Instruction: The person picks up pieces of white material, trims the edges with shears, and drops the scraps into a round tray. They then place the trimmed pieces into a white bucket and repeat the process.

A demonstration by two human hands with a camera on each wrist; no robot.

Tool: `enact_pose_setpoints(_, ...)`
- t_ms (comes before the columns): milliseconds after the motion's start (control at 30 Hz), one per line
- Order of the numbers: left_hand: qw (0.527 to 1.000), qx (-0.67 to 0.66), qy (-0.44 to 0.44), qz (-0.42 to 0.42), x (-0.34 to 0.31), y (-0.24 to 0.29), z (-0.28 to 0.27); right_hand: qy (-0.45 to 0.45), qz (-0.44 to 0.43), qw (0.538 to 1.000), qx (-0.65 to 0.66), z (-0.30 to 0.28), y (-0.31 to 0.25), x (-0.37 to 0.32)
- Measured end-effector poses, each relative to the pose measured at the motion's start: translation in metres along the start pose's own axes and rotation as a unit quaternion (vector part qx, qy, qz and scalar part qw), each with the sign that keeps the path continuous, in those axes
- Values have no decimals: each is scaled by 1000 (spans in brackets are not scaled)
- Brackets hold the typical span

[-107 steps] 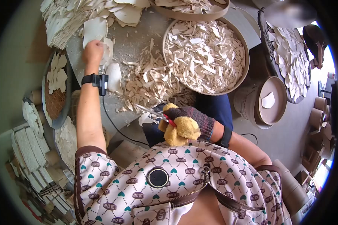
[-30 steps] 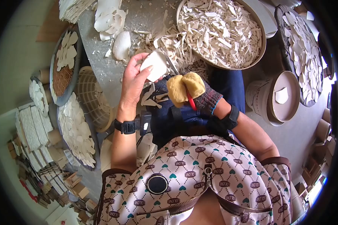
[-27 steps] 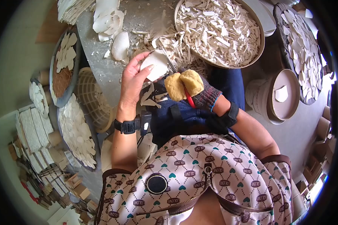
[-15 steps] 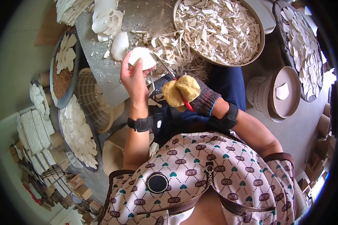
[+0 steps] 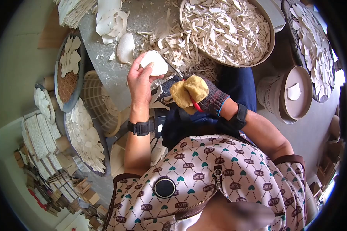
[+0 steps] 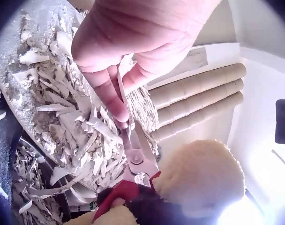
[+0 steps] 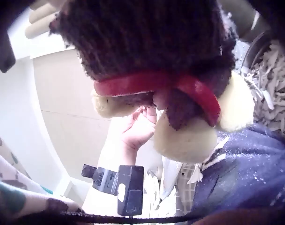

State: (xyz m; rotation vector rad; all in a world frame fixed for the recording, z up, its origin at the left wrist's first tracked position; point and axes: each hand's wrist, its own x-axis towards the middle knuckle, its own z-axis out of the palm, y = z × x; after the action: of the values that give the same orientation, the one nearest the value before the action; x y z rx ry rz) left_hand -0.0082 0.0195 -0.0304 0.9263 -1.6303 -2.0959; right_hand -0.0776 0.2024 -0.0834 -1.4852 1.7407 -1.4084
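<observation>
My bare left hand (image 5: 139, 82) pinches a flat white piece (image 5: 155, 64), rounded along one edge, with the thumb on top. In a dark knit glove, my right hand (image 5: 214, 98) grips red-handled scissors (image 5: 174, 69). Soft yellow padding (image 5: 189, 92) bulges around its fingers and the handles. The blades reach up to the right edge of the white piece. From the left wrist view, the scissors' pivot (image 6: 136, 157) sits just below the left fingertips, and the piece appears edge-on there. The right wrist view shows the red handle loops (image 7: 133, 83); the glove hides the blades.
White scraps (image 5: 173, 48) litter the grey table (image 5: 108, 77). A round tray (image 5: 272, 42) heaped with strips stands at the back right. Left of the hands are a slatted basket (image 5: 96, 104) and trays of flat pieces; a bucket (image 5: 268, 92) stands right.
My left hand came back from the pieces at the table's far left, bringing one to the scissors. My right hand rose toward it. Over the last half second both shifted slightly.
</observation>
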Motion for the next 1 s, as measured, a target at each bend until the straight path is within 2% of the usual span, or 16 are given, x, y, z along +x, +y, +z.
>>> enact_pose_setpoints(200,996,34,-77,-23,-3,15,14,42,-4,998,53,-4,7,1)
enact_pose_setpoints(333,994,27,-97,-34,0,21,27,96,-113,988,-47,-27,1,6)
enact_pose_setpoints(400,999,9,-39,33,8,5,31,168,-182,968,-48,-33,-7,4)
enact_pose_setpoints(433,999,-3,-27,45,9,2,35,128,-135,982,-9,-22,10,-7)
enact_pose_setpoints(533,997,-37,-25,65,12,1,63,146,-99,975,-133,-55,-21,-21)
enact_pose_setpoints(567,997,-22,-49,50,15,5,72,154,-105,977,-107,-56,-12,-27)
enact_pose_setpoints(600,997,-1,-68,31,17,7,80,134,7,991,-16,-60,-14,-34)
enact_pose_setpoints(633,996,12,-92,18,18,11,89,124,172,963,168,-65,-20,-39)
enact_pose_setpoints(667,993,28,-111,3,17,17,100,136,198,948,208,-67,-18,-51)
enact_pose_setpoints(700,992,34,-123,-24,12,28,114,161,214,922,281,-63,-6,-64)
enact_pose_setpoints(733,975,67,-202,-62,15,38,121,181,228,888,356,-64,0,-75)
enact_pose_setpoints(767,951,101,-276,-100,23,49,122,189,204,916,290,-70,5,-88)
enact_pose_setpoints(833,883,177,-405,-161,27,73,146,187,149,944,225,-33,53,-122)
enact_pose_setpoints(900,842,244,-464,-128,38,81,183,201,168,908,326,-23,63,-138)
enact_pose_setpoints(933,869,213,-433,-110,43,77,204,199,174,886,381,-32,52,-142)
enact_pose_setpoints(1000,889,5,-456,-39,42,81,251,188,180,853,453,-44,39,-142)
